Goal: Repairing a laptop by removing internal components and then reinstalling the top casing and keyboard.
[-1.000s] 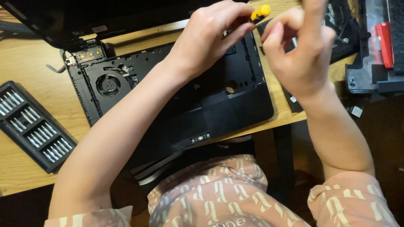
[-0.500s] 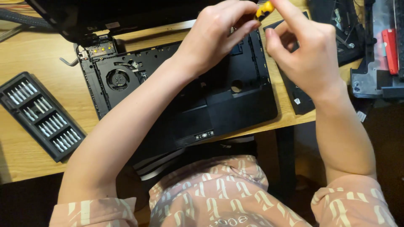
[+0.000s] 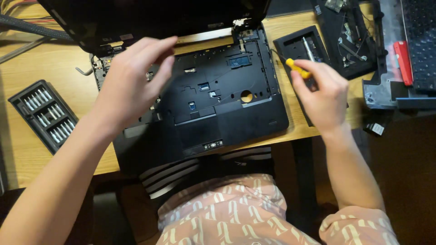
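Observation:
A black laptop base (image 3: 227, 109) with its keyboard taken out lies on the wooden table (image 3: 54, 68), its dark screen lid (image 3: 150, 20) tilted up at the back. My left hand (image 3: 131, 84) hovers over the base's left half, fingers spread and holding nothing. To the right of the base, my right hand (image 3: 322, 97) grips a small yellow-handled screwdriver (image 3: 297, 68). Beneath that hand lies a flat black cover panel (image 3: 297, 47).
A black tray of screwdriver bits (image 3: 43, 113) lies at the left. At the far right are a grey laptop part (image 3: 386, 86), a red tool (image 3: 403, 61) and a black keyboard (image 3: 420, 41). A braided cable (image 3: 27, 27) crosses the top left corner.
My two hands were together at the top right of the base around the screwdriver; they have since parted. The left went left over the base, the right moved right with the screwdriver.

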